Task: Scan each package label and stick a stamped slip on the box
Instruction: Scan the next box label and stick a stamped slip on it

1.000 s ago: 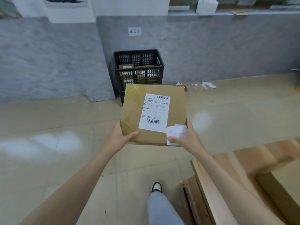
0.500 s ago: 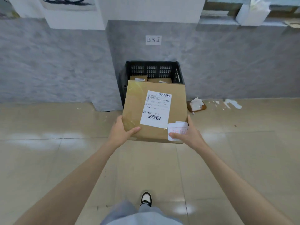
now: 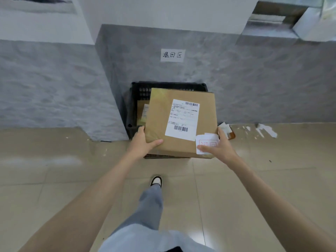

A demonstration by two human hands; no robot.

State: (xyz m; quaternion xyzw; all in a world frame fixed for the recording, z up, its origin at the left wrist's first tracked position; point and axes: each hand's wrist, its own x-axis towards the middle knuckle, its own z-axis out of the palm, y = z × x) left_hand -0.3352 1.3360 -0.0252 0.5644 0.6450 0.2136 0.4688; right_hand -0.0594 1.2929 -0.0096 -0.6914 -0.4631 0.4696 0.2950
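Inside black crate (image 3: 164,84), parcel (image 3: 143,110); above, box (image 3: 159,119).

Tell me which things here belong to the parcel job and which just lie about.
Job: brown cardboard box gripped by left hand and right hand; white barcode label; white red-stamped slip at its near right corner; black plastic crate holding other parcels.
Lying about: torn white paper scraps on the floor; small brown piece beside the crate.

A brown cardboard box (image 3: 158,113) is held in the air, nearly flat, above a black crate (image 3: 138,91). The left hand (image 3: 143,142) and the right hand (image 3: 219,148) grip its two near corners. On top is a white label (image 3: 182,120) with two barcodes. A white slip (image 3: 206,140) with a red stamp sits at the near right corner, under the right thumb.
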